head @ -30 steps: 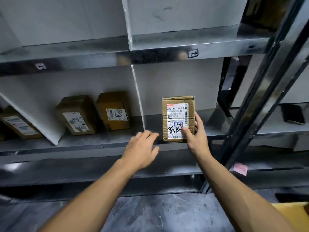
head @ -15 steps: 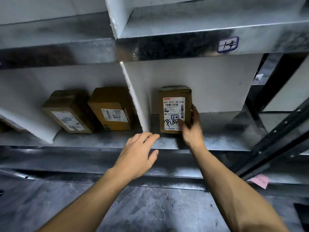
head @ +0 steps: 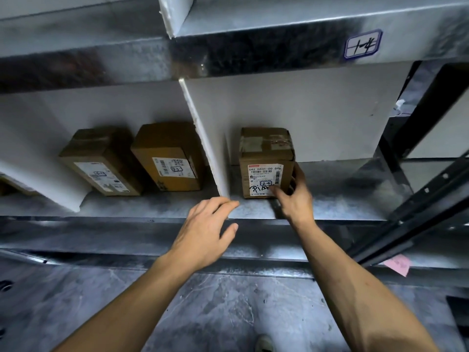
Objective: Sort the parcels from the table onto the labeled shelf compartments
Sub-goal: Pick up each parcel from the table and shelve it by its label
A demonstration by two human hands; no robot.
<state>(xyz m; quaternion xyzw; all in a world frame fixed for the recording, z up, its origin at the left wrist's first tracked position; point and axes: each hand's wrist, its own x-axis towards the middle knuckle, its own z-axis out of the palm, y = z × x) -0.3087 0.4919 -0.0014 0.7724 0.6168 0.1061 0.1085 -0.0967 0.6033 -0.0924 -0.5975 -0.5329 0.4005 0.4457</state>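
On the grey metal shelf (head: 340,196), a brown parcel (head: 264,158) stood on its end in the space just to the right of a white divider (head: 203,133). It was close to the divider, with a small gap between them, and its bottom rested on the shelf. Its white label faced out, and a small box on the label said 2-4. The right hand (head: 297,201) held the parcel at its bottom right corner. The thumb (head: 275,191) pressed on the front of the label and the fingers (head: 296,177) were bent round the right side of the box. The hand was a bit blurry. The left hand (head: 205,232) held nothing. It hung in the air in front of the shelf edge, with its fingers loose and a little bent, and the fingertips (head: 232,204) were near the front end of the divider. Two more parcels (head: 168,158) stood in the space to the left of the divider, side by side, and one had 2-3 on its label. Up above, a sticker (head: 363,44) on the edge of the next shelf said 1-4. A black post (head: 418,199) slanted down at the right, and a pink note (head: 398,266) was stuck low down near it. Below the arms lay a grey floor (head: 215,313).
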